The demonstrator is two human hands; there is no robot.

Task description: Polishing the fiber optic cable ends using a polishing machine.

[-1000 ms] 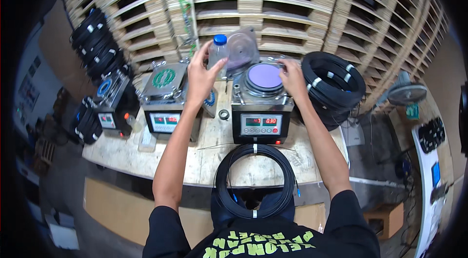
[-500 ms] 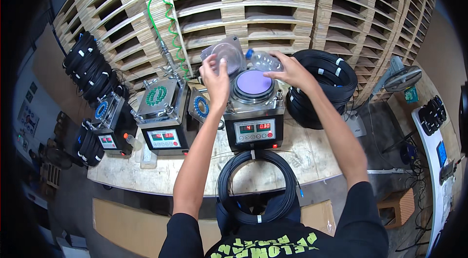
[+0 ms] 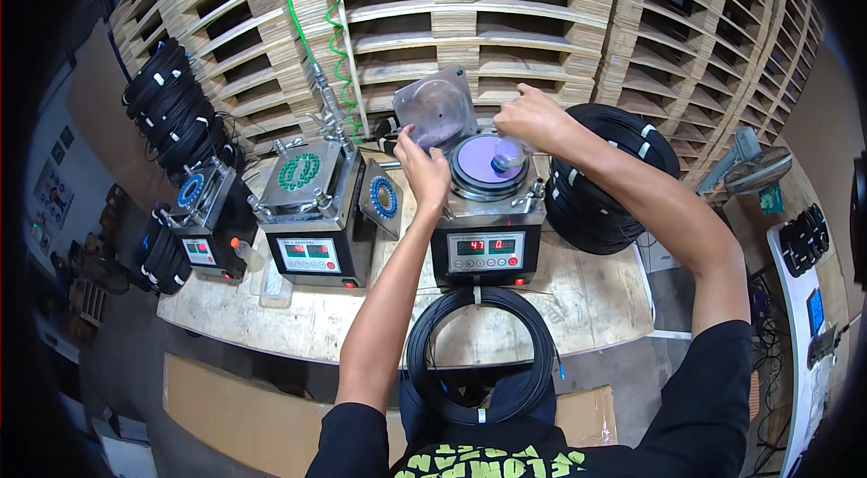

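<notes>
My right hand (image 3: 540, 123) is closed round a small clear bottle (image 3: 513, 149), tipped with its blue cap end down over the round purple pad (image 3: 479, 158). This pad lies on top of the metal polishing machine (image 3: 489, 220) in front of me; whether the bottle touches it I cannot tell. My left hand (image 3: 426, 169) is at the machine's left side, thumb and fingers apart, by the lower edge of a tilted square plate (image 3: 408, 107). A clear disc (image 3: 441, 115) rests against that plate behind the pad. A black cable coil (image 3: 417, 342) lies at the bench's front edge.
Two similar machines stand left, one with a green ring fixture (image 3: 299, 171), one with a blue ring (image 3: 191, 191). A blue-ringed plate (image 3: 383, 197) leans beside them. Black cable coils (image 3: 623, 171) are stacked right. Wooden pallets (image 3: 524, 26) rise behind; a green coiled hose (image 3: 293, 8) hangs down.
My right hand has tipped the bottle from lying sideways to cap-down over the pad. My left hand has dropped away from the clear disc. The machine's display has changed.
</notes>
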